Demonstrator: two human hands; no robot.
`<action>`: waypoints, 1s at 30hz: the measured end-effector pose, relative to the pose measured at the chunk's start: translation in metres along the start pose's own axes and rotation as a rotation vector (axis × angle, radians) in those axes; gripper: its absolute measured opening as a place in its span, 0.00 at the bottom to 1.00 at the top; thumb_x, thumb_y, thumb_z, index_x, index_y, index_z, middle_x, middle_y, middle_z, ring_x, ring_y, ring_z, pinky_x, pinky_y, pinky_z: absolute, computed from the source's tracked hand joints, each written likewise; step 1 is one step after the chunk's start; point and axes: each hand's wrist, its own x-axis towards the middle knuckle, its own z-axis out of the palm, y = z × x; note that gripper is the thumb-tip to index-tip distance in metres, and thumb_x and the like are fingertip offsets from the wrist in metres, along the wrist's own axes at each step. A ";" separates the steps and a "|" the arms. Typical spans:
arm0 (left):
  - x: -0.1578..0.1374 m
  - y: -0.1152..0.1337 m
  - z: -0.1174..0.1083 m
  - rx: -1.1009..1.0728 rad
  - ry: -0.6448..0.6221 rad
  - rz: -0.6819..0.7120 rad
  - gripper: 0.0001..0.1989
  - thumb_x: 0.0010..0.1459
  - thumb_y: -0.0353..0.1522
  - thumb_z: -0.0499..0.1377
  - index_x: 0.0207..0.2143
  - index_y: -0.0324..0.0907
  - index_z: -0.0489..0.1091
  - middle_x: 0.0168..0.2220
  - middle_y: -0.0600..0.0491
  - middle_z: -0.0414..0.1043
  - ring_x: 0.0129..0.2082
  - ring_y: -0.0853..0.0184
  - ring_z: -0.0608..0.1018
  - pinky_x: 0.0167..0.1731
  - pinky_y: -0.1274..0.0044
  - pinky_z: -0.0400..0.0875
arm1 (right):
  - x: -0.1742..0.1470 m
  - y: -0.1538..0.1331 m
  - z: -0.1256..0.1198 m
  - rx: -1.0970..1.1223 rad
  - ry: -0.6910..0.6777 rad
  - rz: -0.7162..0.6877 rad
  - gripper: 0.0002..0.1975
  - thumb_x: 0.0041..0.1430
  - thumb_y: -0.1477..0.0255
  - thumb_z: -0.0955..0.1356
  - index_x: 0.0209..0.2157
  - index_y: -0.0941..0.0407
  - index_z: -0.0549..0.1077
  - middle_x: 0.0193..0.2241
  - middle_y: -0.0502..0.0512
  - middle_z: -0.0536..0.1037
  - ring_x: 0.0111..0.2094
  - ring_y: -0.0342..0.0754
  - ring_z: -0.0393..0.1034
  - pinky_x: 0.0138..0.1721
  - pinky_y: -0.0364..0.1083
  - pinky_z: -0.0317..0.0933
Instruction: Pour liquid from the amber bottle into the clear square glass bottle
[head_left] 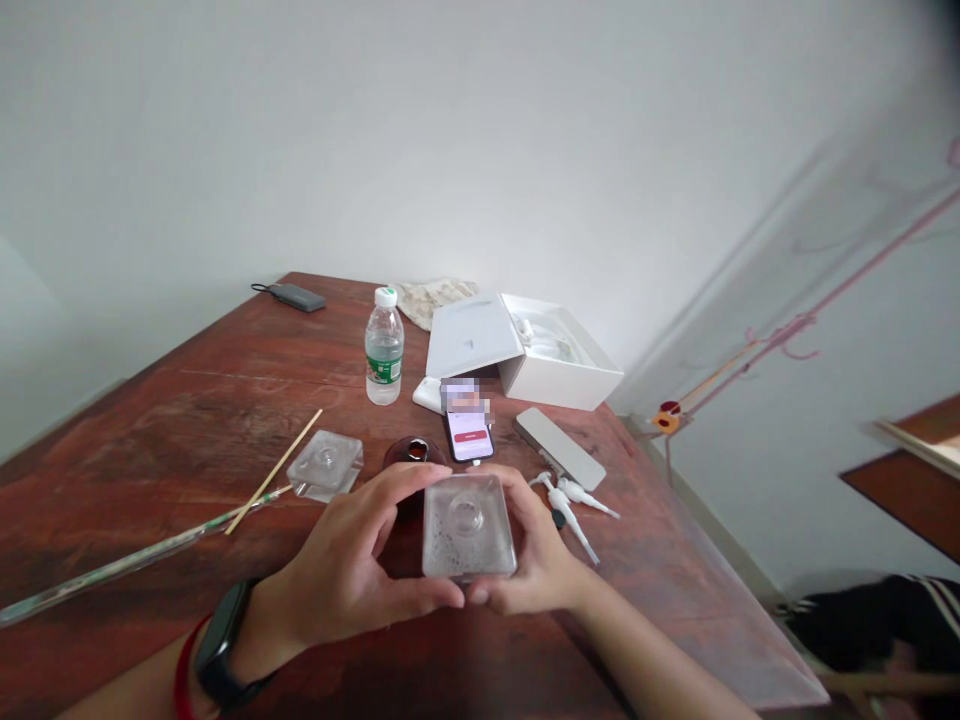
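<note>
The phone [471, 432] lies behind the nearer container [469, 545].

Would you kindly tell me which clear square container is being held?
The nearer container, between left hand and right hand; the other container rests beside the wooden stick.

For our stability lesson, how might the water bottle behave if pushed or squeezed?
Being tall and narrow, the water bottle would probably tip if pushed near its white cap. Once down, its round body may roll. Its clear, plastic-looking wall might dent when squeezed.
</note>
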 end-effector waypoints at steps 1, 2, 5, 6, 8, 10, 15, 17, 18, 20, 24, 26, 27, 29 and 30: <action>0.001 -0.001 -0.001 -0.008 0.000 0.017 0.40 0.65 0.57 0.66 0.70 0.50 0.60 0.60 0.41 0.77 0.52 0.53 0.84 0.50 0.64 0.84 | 0.001 -0.002 0.000 0.016 0.005 -0.006 0.47 0.48 0.48 0.83 0.63 0.50 0.66 0.56 0.63 0.77 0.55 0.63 0.77 0.57 0.60 0.70; 0.002 -0.002 -0.002 -0.013 0.003 0.048 0.41 0.64 0.58 0.65 0.70 0.50 0.59 0.62 0.40 0.75 0.55 0.51 0.83 0.50 0.64 0.84 | 0.003 -0.005 0.000 0.038 0.015 -0.014 0.46 0.49 0.47 0.82 0.63 0.50 0.67 0.54 0.62 0.78 0.53 0.63 0.78 0.56 0.59 0.72; 0.004 -0.005 -0.007 0.001 0.031 0.175 0.37 0.69 0.56 0.62 0.70 0.48 0.59 0.65 0.36 0.72 0.55 0.52 0.81 0.40 0.70 0.84 | 0.010 -0.015 -0.003 0.097 0.059 -0.021 0.41 0.52 0.46 0.80 0.61 0.50 0.69 0.50 0.60 0.80 0.48 0.60 0.79 0.50 0.56 0.74; 0.003 -0.006 -0.010 0.011 0.044 0.214 0.33 0.72 0.53 0.60 0.70 0.47 0.60 0.63 0.37 0.73 0.54 0.54 0.81 0.36 0.74 0.83 | 0.011 -0.018 -0.005 0.104 0.073 -0.014 0.40 0.52 0.46 0.80 0.60 0.49 0.69 0.49 0.60 0.80 0.48 0.60 0.78 0.49 0.55 0.74; 0.003 -0.008 -0.014 0.038 0.072 0.268 0.23 0.77 0.45 0.56 0.68 0.45 0.63 0.56 0.39 0.77 0.49 0.58 0.82 0.30 0.78 0.79 | 0.013 -0.021 -0.007 0.111 0.088 0.006 0.39 0.52 0.46 0.80 0.59 0.49 0.70 0.48 0.59 0.80 0.47 0.60 0.78 0.49 0.55 0.74; 0.003 -0.009 -0.019 0.081 0.110 0.308 0.18 0.79 0.41 0.52 0.65 0.45 0.66 0.50 0.43 0.78 0.45 0.59 0.82 0.32 0.76 0.80 | 0.014 -0.022 -0.009 0.122 0.095 0.022 0.40 0.52 0.46 0.80 0.60 0.49 0.69 0.48 0.59 0.79 0.49 0.61 0.77 0.51 0.57 0.74; 0.007 -0.013 -0.023 0.172 0.170 0.279 0.16 0.80 0.41 0.47 0.59 0.45 0.69 0.48 0.45 0.77 0.47 0.57 0.81 0.49 0.65 0.80 | 0.013 -0.017 -0.008 0.123 0.097 0.069 0.42 0.50 0.45 0.80 0.61 0.48 0.68 0.50 0.61 0.79 0.52 0.65 0.76 0.54 0.61 0.72; 0.008 -0.017 -0.021 0.191 0.191 0.255 0.16 0.80 0.41 0.48 0.58 0.45 0.69 0.53 0.43 0.76 0.51 0.55 0.79 0.53 0.62 0.78 | 0.013 -0.015 -0.008 0.119 0.089 0.079 0.43 0.50 0.45 0.80 0.61 0.48 0.68 0.51 0.61 0.79 0.52 0.65 0.77 0.54 0.61 0.73; 0.008 -0.020 -0.019 0.197 0.201 0.239 0.17 0.80 0.41 0.48 0.59 0.44 0.69 0.55 0.42 0.75 0.54 0.54 0.78 0.56 0.60 0.76 | 0.013 -0.014 -0.007 0.116 0.085 0.083 0.43 0.49 0.45 0.80 0.61 0.48 0.68 0.51 0.61 0.79 0.52 0.65 0.77 0.54 0.61 0.73; 0.009 -0.024 -0.017 0.198 0.201 0.192 0.18 0.80 0.42 0.47 0.61 0.43 0.68 0.60 0.41 0.73 0.60 0.51 0.76 0.60 0.57 0.73 | 0.012 -0.013 -0.008 0.107 0.086 0.088 0.44 0.49 0.44 0.79 0.61 0.48 0.68 0.52 0.62 0.79 0.53 0.66 0.76 0.54 0.61 0.73; 0.009 -0.031 -0.013 0.152 0.163 0.141 0.22 0.81 0.40 0.43 0.66 0.42 0.66 0.64 0.40 0.70 0.66 0.51 0.72 0.67 0.56 0.66 | 0.012 -0.012 -0.009 0.116 0.103 0.073 0.44 0.50 0.45 0.80 0.62 0.48 0.67 0.54 0.62 0.78 0.53 0.65 0.76 0.54 0.60 0.73; 0.010 -0.033 -0.013 0.126 0.144 0.144 0.23 0.81 0.38 0.42 0.68 0.42 0.64 0.66 0.40 0.69 0.67 0.52 0.70 0.69 0.56 0.63 | 0.012 -0.013 -0.009 0.132 0.101 0.072 0.43 0.51 0.46 0.80 0.62 0.48 0.68 0.52 0.61 0.79 0.52 0.64 0.77 0.53 0.59 0.73; 0.010 -0.033 -0.013 0.115 0.134 0.143 0.23 0.81 0.38 0.42 0.70 0.42 0.63 0.66 0.41 0.69 0.68 0.52 0.70 0.70 0.56 0.62 | 0.012 -0.014 -0.008 0.136 0.096 0.075 0.42 0.50 0.47 0.81 0.62 0.48 0.69 0.51 0.61 0.79 0.52 0.63 0.77 0.53 0.58 0.73; 0.009 -0.034 -0.013 0.097 0.117 0.134 0.24 0.81 0.38 0.42 0.71 0.42 0.62 0.68 0.41 0.68 0.70 0.52 0.68 0.71 0.55 0.61 | 0.012 -0.015 -0.008 0.140 0.087 0.083 0.43 0.50 0.46 0.80 0.62 0.48 0.68 0.51 0.61 0.79 0.52 0.64 0.77 0.54 0.59 0.73; 0.009 -0.034 -0.012 0.089 0.110 0.129 0.25 0.81 0.38 0.41 0.72 0.43 0.62 0.69 0.42 0.68 0.70 0.52 0.68 0.72 0.55 0.60 | 0.012 -0.015 -0.007 0.141 0.077 0.088 0.43 0.50 0.45 0.80 0.62 0.48 0.68 0.52 0.61 0.79 0.52 0.64 0.77 0.54 0.59 0.73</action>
